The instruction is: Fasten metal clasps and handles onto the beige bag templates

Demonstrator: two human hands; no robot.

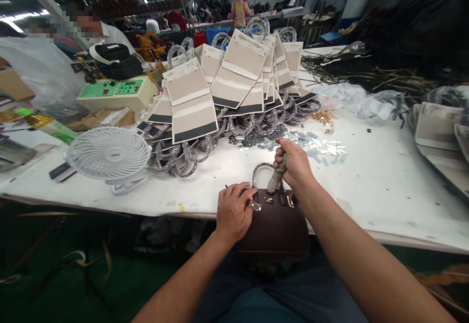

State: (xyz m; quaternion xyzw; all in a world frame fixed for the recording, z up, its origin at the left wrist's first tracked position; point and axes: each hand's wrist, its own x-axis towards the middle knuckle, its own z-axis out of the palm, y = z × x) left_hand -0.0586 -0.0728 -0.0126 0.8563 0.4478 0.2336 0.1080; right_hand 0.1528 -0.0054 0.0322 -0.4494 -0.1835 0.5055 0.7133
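A dark brown handbag panel [273,230] hangs over the table's front edge toward my lap, a curved plastic-wrapped handle [261,167] rising from its top. My left hand [234,211] is closed on the panel's upper left edge, fingertips bent over it. Beside those fingertips shows a shiny metal fitting [255,205]. Two gold-coloured pieces, a small clasp plate [269,200] and a second fitting [290,201], sit on the panel's face. My right hand [293,161] is wrapped round a tool with a thick grey-wrapped grip [277,179]; its lower end is just above the clasp plate, and contact is unclear.
Stacked beige-backed bag panels [234,78] with wrapped handles fill the table's middle. Metal plates [264,139] and gold fittings [323,116] lie before them. A white fan [110,152] and a green-faced control box [117,91] stand left. More panels [437,122] lie right. People work behind.
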